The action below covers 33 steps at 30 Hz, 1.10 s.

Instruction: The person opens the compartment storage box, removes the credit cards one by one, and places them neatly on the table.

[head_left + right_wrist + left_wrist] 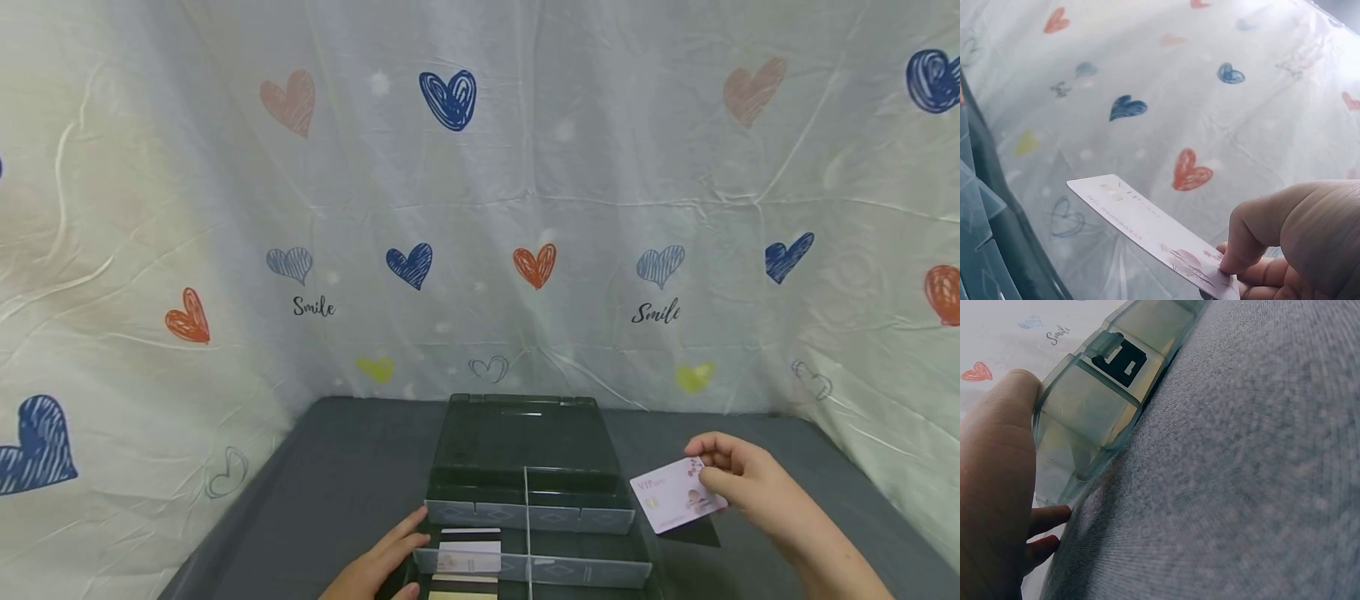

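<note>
A pale pink VIP card (677, 496) is pinched at its upper right corner between the thumb and fingers of my right hand (742, 479). It is raised beside the box, its printed face showing; flowers and numbers show in the right wrist view. My left hand (384, 560) rests straight fingers against the left side of a green see-through card box (517, 437). In the left wrist view the same hand touches the box's end, near a dark latch (1122, 360). Inside the box, a white card with a black stripe (470, 554) stands in a left compartment.
A cream card with a dark stripe (462, 587) stands in front of the white one. A lengthwise divider (527, 508) splits the box into two columns. Beneath the held card lies a dark patch (697, 533), perhaps its shadow. A heart-print curtain (480, 183) hangs behind the grey tabletop (330, 467).
</note>
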Each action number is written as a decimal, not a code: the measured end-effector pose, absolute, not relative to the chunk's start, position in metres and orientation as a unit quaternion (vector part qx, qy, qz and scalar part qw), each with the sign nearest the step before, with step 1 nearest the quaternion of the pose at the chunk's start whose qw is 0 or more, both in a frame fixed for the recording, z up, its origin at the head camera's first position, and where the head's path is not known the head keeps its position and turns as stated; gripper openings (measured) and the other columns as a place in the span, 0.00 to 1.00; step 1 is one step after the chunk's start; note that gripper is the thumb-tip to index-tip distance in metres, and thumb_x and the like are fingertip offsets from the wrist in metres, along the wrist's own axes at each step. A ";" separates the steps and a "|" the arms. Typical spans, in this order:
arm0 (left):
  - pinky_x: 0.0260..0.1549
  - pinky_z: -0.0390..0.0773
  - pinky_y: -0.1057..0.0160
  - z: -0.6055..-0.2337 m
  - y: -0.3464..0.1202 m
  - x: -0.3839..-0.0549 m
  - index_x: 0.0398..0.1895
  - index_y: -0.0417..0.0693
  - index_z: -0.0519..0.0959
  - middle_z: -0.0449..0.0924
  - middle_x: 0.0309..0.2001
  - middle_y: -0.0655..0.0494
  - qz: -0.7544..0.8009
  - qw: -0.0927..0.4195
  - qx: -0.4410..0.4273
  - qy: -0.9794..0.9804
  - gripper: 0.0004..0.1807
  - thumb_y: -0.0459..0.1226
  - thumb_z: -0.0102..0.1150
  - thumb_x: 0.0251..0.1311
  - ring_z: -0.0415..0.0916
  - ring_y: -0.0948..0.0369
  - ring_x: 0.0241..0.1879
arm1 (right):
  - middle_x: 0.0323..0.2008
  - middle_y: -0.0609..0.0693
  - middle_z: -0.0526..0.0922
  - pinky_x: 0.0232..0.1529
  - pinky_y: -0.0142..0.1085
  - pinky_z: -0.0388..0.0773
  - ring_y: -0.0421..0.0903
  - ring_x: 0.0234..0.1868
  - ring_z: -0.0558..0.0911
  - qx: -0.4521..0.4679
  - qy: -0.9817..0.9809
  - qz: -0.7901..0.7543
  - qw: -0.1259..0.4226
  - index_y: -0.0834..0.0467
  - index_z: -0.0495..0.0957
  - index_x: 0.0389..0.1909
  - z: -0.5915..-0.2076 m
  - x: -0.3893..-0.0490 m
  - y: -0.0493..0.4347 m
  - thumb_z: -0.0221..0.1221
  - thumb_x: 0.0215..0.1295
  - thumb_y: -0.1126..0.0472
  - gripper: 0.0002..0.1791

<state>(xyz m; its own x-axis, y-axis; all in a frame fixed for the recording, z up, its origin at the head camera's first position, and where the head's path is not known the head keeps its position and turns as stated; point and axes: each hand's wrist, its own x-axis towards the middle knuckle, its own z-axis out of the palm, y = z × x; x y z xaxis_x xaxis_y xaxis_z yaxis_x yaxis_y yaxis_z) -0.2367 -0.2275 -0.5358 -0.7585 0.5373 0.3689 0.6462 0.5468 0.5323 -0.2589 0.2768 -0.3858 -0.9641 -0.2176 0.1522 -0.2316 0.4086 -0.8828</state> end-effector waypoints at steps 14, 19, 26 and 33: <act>0.51 0.80 0.55 -0.533 -0.229 -0.235 0.72 0.51 0.72 0.59 0.79 0.47 -0.335 0.078 -0.332 -0.878 0.26 0.45 0.59 0.74 0.65 0.59 0.72 | 0.32 0.48 0.80 0.25 0.37 0.72 0.43 0.28 0.79 0.113 -0.859 0.499 0.014 0.70 0.71 0.54 -0.385 -0.265 0.304 0.47 0.73 0.71 0.12; 0.51 0.80 0.55 -0.533 -0.229 -0.236 0.71 0.50 0.72 0.59 0.78 0.46 -0.333 0.083 -0.337 -0.877 0.26 0.44 0.60 0.74 0.64 0.60 0.72 | 0.35 0.49 0.81 0.28 0.38 0.74 0.43 0.30 0.79 0.089 -0.865 0.493 -0.019 0.71 0.70 0.55 -0.386 -0.270 0.318 0.47 0.74 0.68 0.14; 0.50 0.80 0.55 -0.533 -0.230 -0.237 0.71 0.50 0.72 0.60 0.78 0.45 -0.327 0.099 -0.353 -0.871 0.26 0.43 0.61 0.73 0.63 0.62 0.72 | 0.34 0.49 0.80 0.29 0.37 0.75 0.42 0.29 0.80 0.087 -0.862 0.496 -0.059 0.72 0.70 0.53 -0.394 -0.282 0.342 0.45 0.74 0.68 0.14; 0.51 0.80 0.55 -0.533 -0.229 -0.237 0.71 0.49 0.73 0.59 0.78 0.46 -0.331 0.088 -0.344 -0.874 0.26 0.44 0.61 0.73 0.63 0.62 0.72 | 0.34 0.49 0.80 0.31 0.37 0.77 0.42 0.31 0.80 0.056 -0.860 0.499 -0.089 0.72 0.70 0.52 -0.409 -0.292 0.362 0.44 0.76 0.65 0.15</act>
